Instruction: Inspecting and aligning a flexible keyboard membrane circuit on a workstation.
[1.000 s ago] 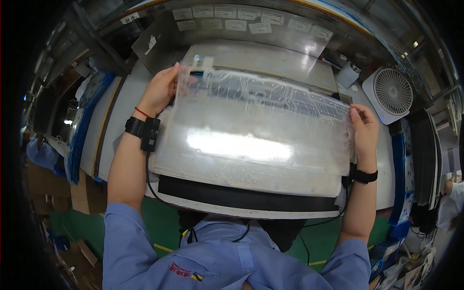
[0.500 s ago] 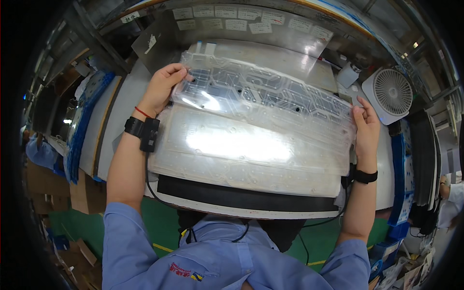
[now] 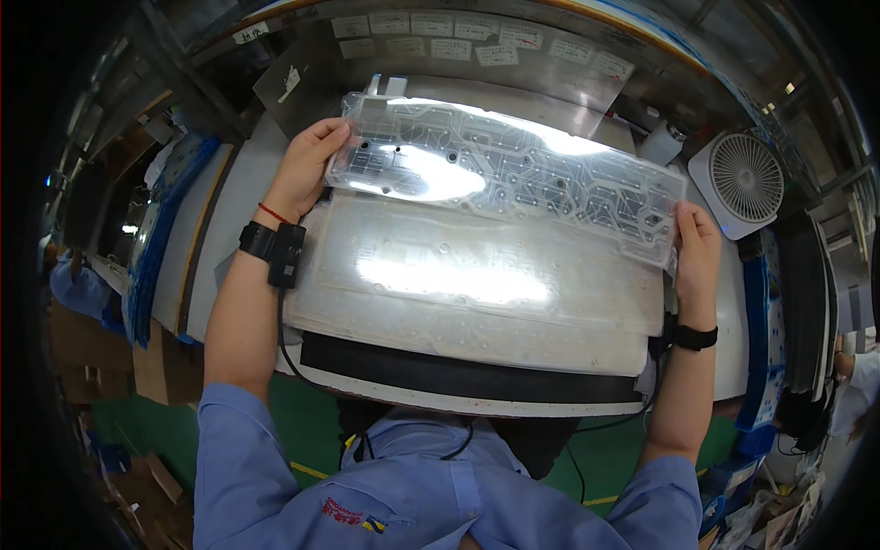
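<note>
A clear flexible keyboard membrane sheet [image 3: 522, 179] with printed circuit lines, small holes and two short tails at its upper left is stretched between my hands. My left hand [image 3: 313, 167] pinches its left end; my right hand [image 3: 698, 246] pinches its right end, slightly lower and nearer to me. Bright glare hides part of the printing. Below and nearer to me lies a stack of translucent sheets [image 3: 422, 316] on the bench, its far part covered by the held membrane. A black mat [image 3: 458, 374] shows under the stack's near edge.
A white fan [image 3: 738, 179] and a small dispenser bottle [image 3: 662, 142] stand at the far right. A metal panel with paper labels [image 3: 495, 55] rises behind the bench. Blue-edged boards [image 3: 170, 238] lean at left, blue trays [image 3: 763, 339] at right. Cables run from both wrists.
The membrane sheet has shifted a little and tilted, so its circuit lines show more fully and the glare on it has moved and spread. Both hands keep hold of its ends.
</note>
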A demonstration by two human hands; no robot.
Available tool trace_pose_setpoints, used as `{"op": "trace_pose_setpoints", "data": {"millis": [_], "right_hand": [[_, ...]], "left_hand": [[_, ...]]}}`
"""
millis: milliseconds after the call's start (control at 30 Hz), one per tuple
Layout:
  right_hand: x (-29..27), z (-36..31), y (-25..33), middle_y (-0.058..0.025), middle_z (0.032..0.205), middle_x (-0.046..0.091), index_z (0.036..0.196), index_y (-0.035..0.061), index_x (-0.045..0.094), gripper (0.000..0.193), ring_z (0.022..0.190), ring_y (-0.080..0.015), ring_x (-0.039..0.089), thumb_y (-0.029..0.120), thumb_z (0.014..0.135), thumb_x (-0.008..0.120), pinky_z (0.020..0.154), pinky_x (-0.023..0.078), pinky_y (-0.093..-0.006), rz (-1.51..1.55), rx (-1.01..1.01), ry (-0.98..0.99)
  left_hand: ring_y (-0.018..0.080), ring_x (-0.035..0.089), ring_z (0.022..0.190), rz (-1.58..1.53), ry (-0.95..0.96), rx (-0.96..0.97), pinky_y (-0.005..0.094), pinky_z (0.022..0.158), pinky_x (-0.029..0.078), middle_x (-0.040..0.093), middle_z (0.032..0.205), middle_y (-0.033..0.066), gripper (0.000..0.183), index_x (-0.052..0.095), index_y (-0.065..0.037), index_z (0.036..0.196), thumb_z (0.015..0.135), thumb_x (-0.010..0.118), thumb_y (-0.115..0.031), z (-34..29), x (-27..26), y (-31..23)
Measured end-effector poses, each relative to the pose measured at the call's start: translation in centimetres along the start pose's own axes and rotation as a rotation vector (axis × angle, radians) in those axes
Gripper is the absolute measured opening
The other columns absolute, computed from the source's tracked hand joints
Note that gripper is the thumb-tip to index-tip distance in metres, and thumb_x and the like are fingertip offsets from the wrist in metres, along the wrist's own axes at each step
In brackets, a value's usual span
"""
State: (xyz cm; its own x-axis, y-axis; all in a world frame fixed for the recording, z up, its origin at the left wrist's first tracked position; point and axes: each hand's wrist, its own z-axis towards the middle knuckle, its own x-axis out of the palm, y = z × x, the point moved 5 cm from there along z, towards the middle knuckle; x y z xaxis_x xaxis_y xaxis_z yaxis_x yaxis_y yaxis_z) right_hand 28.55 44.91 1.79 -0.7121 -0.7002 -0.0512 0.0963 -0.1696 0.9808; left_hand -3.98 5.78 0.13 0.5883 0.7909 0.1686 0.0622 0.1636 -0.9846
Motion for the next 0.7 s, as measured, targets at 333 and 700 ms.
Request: {"op": "trace_pose_setpoints", "data": {"millis": [333, 700], "right_hand": [[0.7, -0.1, -0.1, 0.0044, 0.071, 0.055, 0.092, 0.0022, 0.063, 0.019, 0.060, -0.0029, 0.045, 0.019, 0.095, 0.054, 0.055, 0.034, -0.0181, -0.015, 0.015, 0.073], [0.0, -0.2, 0.5, 0.0051, 0.065, 0.052, 0.091, 0.0022, 0.062, 0.021, 0.052, -0.0011, 0.039, 0.021, 0.095, 0.055, 0.049, 0.028, -0.0166, -0.019, -0.049, 0.025]], "left_hand": [[0.0070, 0.059, 0.082, -0.018, -0.015, 0.005, 0.0195, 0.074, 0.048, 0.064, 0.093, 0.0024, 0.018, 0.059, -0.005, 0.105, 0.095, 0.053, -0.019, 0.5, -1.1, 0.6], [0.0060, 0.052, 0.068, -0.057, -0.003, 0.006, 0.0199, 0.062, 0.042, 0.058, 0.078, -0.0013, 0.018, 0.059, -0.005, 0.100, 0.097, 0.049, -0.020, -0.1, 0.1, -0.4]]}}
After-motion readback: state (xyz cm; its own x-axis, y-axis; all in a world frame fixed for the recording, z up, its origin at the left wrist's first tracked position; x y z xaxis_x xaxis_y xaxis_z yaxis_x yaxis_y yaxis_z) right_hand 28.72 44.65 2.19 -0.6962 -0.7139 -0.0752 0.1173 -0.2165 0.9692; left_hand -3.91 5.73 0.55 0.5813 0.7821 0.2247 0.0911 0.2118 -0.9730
